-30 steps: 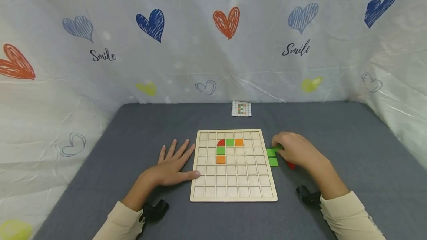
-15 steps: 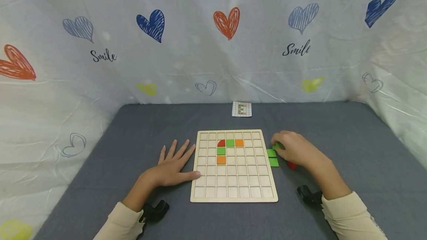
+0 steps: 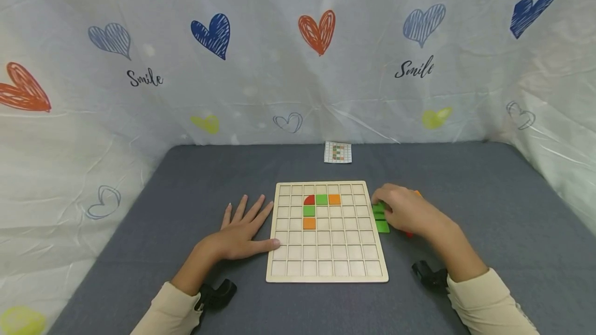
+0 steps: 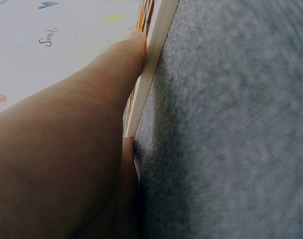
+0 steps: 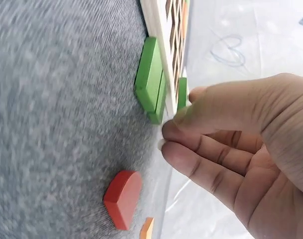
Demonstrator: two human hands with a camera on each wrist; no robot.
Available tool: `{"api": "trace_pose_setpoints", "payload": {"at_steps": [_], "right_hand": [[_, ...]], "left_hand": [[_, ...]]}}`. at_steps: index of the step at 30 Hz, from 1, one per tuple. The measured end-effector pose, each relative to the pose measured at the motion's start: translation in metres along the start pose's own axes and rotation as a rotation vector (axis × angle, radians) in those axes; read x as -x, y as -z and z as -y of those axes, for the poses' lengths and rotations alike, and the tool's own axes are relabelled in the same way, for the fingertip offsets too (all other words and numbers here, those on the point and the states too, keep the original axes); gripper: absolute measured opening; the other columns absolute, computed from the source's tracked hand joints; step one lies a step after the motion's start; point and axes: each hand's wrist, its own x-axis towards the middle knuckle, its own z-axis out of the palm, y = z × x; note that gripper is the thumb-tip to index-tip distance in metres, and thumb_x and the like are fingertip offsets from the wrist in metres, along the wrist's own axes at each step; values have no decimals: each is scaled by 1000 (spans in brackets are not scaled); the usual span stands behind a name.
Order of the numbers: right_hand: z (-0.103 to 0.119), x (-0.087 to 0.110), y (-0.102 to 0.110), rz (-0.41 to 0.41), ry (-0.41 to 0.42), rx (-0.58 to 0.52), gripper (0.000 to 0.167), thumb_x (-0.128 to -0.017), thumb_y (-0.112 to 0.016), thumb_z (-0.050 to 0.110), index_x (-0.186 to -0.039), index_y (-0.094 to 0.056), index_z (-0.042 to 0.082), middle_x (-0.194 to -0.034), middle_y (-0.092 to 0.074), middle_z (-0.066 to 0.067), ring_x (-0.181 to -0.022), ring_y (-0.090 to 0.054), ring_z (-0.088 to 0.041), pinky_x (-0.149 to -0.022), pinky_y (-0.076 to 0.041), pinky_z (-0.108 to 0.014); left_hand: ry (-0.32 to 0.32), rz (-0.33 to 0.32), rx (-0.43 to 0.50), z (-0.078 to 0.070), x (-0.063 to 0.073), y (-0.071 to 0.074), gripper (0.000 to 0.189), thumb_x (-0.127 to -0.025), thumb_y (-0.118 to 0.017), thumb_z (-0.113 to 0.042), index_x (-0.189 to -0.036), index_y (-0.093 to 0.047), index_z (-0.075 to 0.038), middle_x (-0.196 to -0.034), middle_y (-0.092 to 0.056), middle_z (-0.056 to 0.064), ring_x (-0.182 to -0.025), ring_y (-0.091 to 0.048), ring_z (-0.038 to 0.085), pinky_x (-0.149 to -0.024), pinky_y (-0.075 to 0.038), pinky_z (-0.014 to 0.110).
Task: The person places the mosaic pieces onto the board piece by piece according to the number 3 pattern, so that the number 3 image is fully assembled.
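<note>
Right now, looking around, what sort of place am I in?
Probably an improvised tabletop activity spot: a grey cloth-covered table, a pale sheet printed with hearts and "Smile" behind it, and a gridded wooden board with coloured tiles.

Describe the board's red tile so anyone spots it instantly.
On the grey table lies a pale wooden board. In its second row from the top, third column from the left, sits the red tile. Unlike the square green tiles and orange tiles, it has one rounded corner.

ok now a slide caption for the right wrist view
Right hand pinching a green tile beside the wooden board, two more green tiles and a red piece lying on the grey cloth.
</note>
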Motion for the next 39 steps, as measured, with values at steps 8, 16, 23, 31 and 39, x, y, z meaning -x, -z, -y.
{"api": "trace_pose_setpoints", "payload": {"at_steps": [8,16,23,31,39], "right_hand": [[10,-3,-5,20,82,-15,32,-79,-61,-17,-99,-71,6,-96,-63,-1,-80,-54,-14,-67,-47,-31],[18,-5,-10,43,108,-30,34,-77,-60,-19,-95,-70,8,-89,-57,2,-75,-47,-12,-65,-41,-28],[23,-7,-13,40,126,-41,36,-77,-57,-20,-94,-71,9,-92,-61,3,-80,-53,-16,-68,-45,-29],[27,-10,-19,31,150,-27,33,-80,-60,-17,-94,-71,11,-94,-62,4,-83,-56,-14,-72,-49,-32],[29,-13,-24,18,176,-39,31,-80,-60,-16,-96,-72,8,-95,-63,2,-85,-58,-13,-74,-52,-34]], "left_hand": [[5,-23,-10,8,-5,-9,105,-83,-46,-86,-163,-9,-29,-167,4,-3,-149,20,31,-112,16,61],[15,-15,-25,7,-5,-9,106,-81,-41,-90,-162,-6,-31,-167,6,-5,-149,21,30,-112,16,61],[12,-21,-32,7,-5,-9,107,-80,-40,-91,-162,-7,-31,-167,6,-5,-149,21,30,-112,15,62],[11,-16,-24,8,-5,-9,106,-81,-41,-90,-162,-6,-32,-167,7,-5,-149,22,30,-112,16,61],[16,-9,-18,8,-5,-8,104,-83,-45,-87,-162,-6,-31,-167,6,-4,-149,21,31,-111,16,61]]}}
